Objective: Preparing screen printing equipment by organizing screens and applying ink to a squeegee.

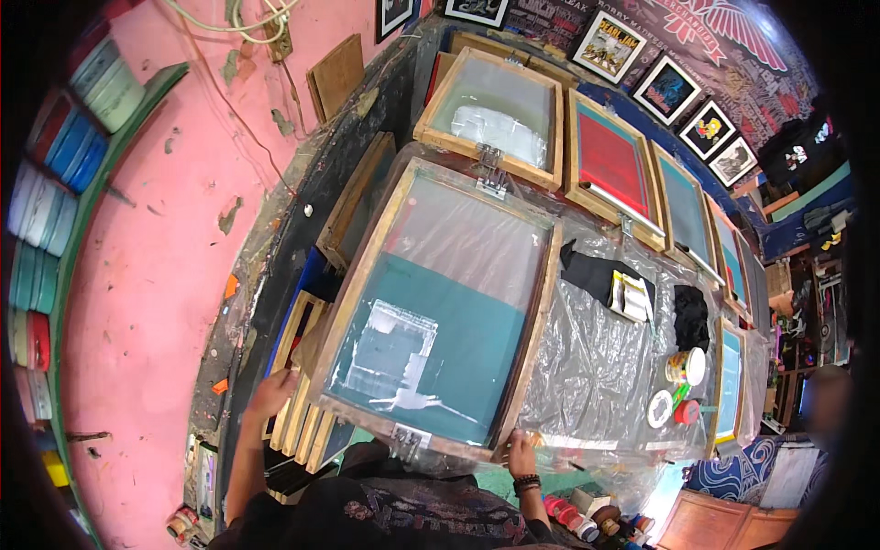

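Note:
A large wooden-framed printing screen [550, 302] lies tilted before me, its mesh part grey, part teal. White ink [408, 401] is smeared along its near end and around a rectangular patch. A metal hinge clamp [492, 172] sits at its far edge. My left hand [273, 392] is beside the screen's near left corner, fingers curled; whatever they hold is hidden. My right hand [521, 453], with a dark bracelet at the wrist, is closed by the near right corner, against the plastic-covered edge. What lies in its fingers cannot be made out.
Several more framed screens [612, 165] line the table beyond. Clear plastic [587, 367] covers the table, bearing black cloth [591, 273], a white tub [686, 367], a tape roll [660, 409] and a red lid [687, 412]. Wooden frames [307, 422] stand stacked at left; paint tubs [78, 156] fill a shelf.

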The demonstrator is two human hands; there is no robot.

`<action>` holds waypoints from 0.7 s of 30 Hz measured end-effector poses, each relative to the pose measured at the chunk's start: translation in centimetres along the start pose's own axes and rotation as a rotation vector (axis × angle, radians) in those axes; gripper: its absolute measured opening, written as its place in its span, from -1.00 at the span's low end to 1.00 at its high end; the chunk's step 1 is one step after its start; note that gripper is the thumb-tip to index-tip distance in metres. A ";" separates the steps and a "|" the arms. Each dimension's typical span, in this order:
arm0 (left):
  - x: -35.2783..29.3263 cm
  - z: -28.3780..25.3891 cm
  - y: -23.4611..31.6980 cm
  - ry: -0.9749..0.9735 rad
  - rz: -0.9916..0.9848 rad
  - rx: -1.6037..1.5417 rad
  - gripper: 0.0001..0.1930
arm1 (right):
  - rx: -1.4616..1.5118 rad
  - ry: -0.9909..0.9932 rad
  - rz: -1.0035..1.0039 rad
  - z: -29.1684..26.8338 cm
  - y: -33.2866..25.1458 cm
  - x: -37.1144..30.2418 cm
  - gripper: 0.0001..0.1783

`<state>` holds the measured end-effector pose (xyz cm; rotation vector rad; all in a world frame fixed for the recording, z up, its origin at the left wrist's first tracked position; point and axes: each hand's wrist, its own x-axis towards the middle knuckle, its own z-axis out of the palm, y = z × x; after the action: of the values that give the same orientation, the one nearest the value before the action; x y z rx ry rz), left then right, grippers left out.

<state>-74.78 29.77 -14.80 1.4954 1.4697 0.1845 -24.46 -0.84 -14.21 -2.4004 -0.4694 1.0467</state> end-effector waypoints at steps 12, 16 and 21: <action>0.4 7.6 -1.3 0.113 -0.070 -0.225 -0.28 | 0.045 0.465 -0.008 6.2 -0.2 -0.6 0.03; -2.3 6.1 4.4 0.230 0.021 -0.188 -0.20 | 0.073 0.495 -0.115 5.1 -2.7 -2.0 -0.01; -4.3 3.7 6.9 0.206 0.147 -0.130 -0.19 | 0.182 0.553 -0.318 3.3 0.0 -2.1 -0.22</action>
<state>-68.63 25.87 -9.67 1.5127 1.4776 0.5271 -28.26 -0.87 -14.91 -2.2267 -0.5030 0.2553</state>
